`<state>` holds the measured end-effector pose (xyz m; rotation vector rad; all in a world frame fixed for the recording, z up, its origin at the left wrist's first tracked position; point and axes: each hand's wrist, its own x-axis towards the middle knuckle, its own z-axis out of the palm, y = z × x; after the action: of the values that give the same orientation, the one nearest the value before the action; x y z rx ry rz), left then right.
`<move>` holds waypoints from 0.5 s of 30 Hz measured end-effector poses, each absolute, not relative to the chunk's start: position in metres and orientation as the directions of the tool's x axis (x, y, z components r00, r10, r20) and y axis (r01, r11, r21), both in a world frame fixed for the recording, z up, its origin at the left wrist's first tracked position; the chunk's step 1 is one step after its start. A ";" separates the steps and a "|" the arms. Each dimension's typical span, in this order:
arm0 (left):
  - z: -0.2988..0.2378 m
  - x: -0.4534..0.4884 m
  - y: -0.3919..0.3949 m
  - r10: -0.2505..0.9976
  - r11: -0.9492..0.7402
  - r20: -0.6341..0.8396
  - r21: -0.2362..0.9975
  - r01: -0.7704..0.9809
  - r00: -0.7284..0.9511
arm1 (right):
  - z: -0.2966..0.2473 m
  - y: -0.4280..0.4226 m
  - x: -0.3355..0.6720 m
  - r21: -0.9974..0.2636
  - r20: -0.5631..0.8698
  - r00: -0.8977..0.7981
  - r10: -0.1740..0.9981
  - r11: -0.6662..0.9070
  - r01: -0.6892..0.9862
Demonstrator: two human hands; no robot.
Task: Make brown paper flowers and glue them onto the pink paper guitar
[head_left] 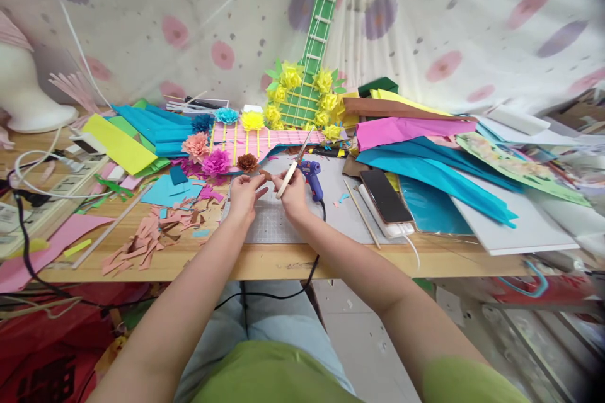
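Observation:
My left hand (246, 197) pinches a small strip of brown paper (266, 174) above the grey cutting mat (258, 230). In my right hand (293, 192) is a pair of scissors with white handles (287, 179), its blades pointing up and away from me. The fingertips of both hands are close together by the brown strip. Just beyond them lies a pink paper guitar (278, 138) with a brown paper flower (247, 162), a magenta one (217, 163) and other flowers on it. Right of my right hand rests a purple glue gun (312, 179).
Pink and brown paper scraps (142, 236) litter the table at left. A phone (386, 195) lies on a white power bank at right, near folded coloured paper (406, 132). A green guitar with yellow flowers (312, 56) leans at the back. The glue gun's black cord (314, 264) crosses the table edge.

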<state>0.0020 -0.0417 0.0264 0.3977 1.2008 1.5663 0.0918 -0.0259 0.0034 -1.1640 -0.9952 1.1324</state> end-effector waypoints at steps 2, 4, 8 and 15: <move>0.028 0.003 -0.041 0.857 0.077 -0.323 0.850 -0.521 -0.401 | 0.000 -0.025 0.092 -0.994 0.013 0.167 0.986 0.031 -0.106; 0.029 0.004 -0.041 0.840 0.090 -0.341 0.855 -0.511 -0.423 | -0.003 -0.024 0.092 -0.996 0.022 0.165 0.986 0.035 -0.078; 0.028 0.006 -0.042 0.801 0.115 -0.395 0.840 -0.531 -0.451 | -0.010 -0.021 0.091 -0.999 0.036 0.179 0.983 0.038 -0.012; 0.025 0.009 -0.042 0.837 0.103 -0.372 0.828 -0.551 -0.401 | -0.010 -0.021 0.087 -0.999 0.042 0.188 0.981 0.037 0.030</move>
<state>0.0088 -0.0417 0.0250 0.3271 1.2435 1.5648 0.0868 -0.0214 -0.0102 -1.2825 -1.1055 1.0277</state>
